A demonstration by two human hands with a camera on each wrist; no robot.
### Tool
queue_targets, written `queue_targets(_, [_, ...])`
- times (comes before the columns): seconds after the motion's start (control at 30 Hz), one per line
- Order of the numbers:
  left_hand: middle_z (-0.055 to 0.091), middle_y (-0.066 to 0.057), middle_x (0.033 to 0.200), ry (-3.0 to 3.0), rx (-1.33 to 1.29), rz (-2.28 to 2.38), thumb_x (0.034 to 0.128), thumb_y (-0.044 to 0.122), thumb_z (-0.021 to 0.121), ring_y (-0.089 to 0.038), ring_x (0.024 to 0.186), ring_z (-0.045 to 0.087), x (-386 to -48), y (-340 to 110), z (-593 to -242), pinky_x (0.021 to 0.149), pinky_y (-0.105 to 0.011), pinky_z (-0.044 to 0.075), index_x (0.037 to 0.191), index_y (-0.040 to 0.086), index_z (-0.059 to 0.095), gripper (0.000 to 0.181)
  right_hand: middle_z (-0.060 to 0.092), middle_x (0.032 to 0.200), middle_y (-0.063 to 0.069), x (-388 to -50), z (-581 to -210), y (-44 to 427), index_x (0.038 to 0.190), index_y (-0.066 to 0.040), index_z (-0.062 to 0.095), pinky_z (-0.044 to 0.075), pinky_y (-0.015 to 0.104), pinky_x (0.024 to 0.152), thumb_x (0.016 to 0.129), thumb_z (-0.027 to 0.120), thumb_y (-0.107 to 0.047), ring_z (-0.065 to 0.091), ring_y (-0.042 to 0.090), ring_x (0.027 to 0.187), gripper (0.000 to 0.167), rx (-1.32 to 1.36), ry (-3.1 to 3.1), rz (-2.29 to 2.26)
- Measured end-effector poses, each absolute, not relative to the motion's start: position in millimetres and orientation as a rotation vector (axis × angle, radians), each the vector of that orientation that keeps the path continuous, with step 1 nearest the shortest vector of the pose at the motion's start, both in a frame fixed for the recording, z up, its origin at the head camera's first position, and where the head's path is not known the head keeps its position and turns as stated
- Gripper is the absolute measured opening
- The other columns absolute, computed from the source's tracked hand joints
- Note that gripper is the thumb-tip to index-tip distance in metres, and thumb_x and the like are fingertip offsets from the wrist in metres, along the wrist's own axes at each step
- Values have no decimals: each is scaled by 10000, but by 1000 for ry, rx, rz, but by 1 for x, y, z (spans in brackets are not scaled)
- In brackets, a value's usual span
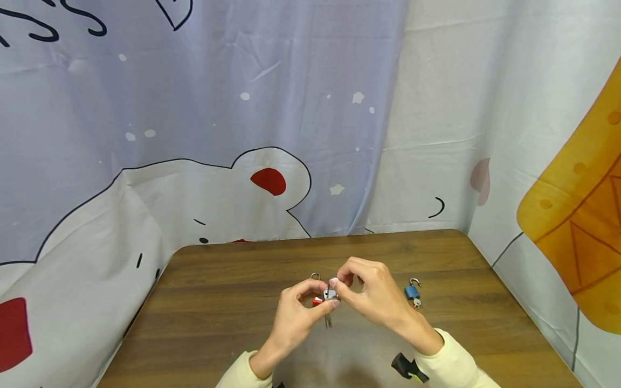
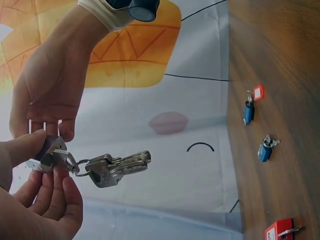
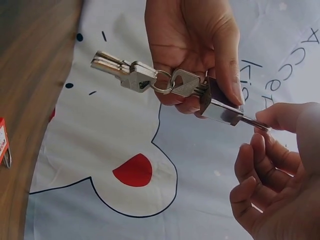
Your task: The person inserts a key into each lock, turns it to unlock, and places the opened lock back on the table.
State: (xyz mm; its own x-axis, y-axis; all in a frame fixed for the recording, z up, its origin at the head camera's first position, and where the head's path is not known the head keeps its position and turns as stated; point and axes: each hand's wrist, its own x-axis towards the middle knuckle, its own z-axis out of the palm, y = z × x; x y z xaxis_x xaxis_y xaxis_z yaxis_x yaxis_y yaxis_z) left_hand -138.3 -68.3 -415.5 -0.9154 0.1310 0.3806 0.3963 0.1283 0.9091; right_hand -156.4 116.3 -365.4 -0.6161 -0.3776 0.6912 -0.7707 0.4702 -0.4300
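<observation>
A silver padlock (image 1: 331, 295) is held up above the table between both hands. My left hand (image 1: 296, 312) grips its body between thumb and fingers. With thumb and fingertips, my right hand (image 1: 375, 291) pinches the shackle (image 3: 254, 123), which shows plainly in the right wrist view. One key (image 3: 186, 84) sits at the underside of the padlock, its tip at the keyhole. From its ring hangs a bunch of further keys (image 2: 120, 167), seen in the left wrist view. Whether the shackle is locked in the body cannot be told.
On the wooden table (image 1: 218, 312), a red padlock (image 1: 317, 301) lies partly hidden behind my left hand. To the right is a blue padlock (image 1: 412, 292) with its shackle raised. Another blue padlock (image 2: 248, 112) with a red tag shows in the left wrist view. Printed curtains (image 1: 315, 108) surround the table.
</observation>
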Motion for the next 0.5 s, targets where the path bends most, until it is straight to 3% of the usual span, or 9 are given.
queue_targets(0.27, [725,-33,898,-2187,-503,-1798,748,192,854,-101,873,682,-138,-69,-419,822,-264,541,946,81,714,267,513,662,-167,-157,-369,116,700,-254,578,376,158,522,793,733,-125,432,-31,586,222,841,-2231,1039])
queue_targets(0.5, [718,25,879,-2103,-605,-1523,751,175,850,-107,829,670,-140,-69,-424,778,-277,551,913,155,709,216,457,564,-199,-154,-368,114,609,-290,520,371,179,503,802,695,-168,436,-12,514,287,675,-2357,1054])
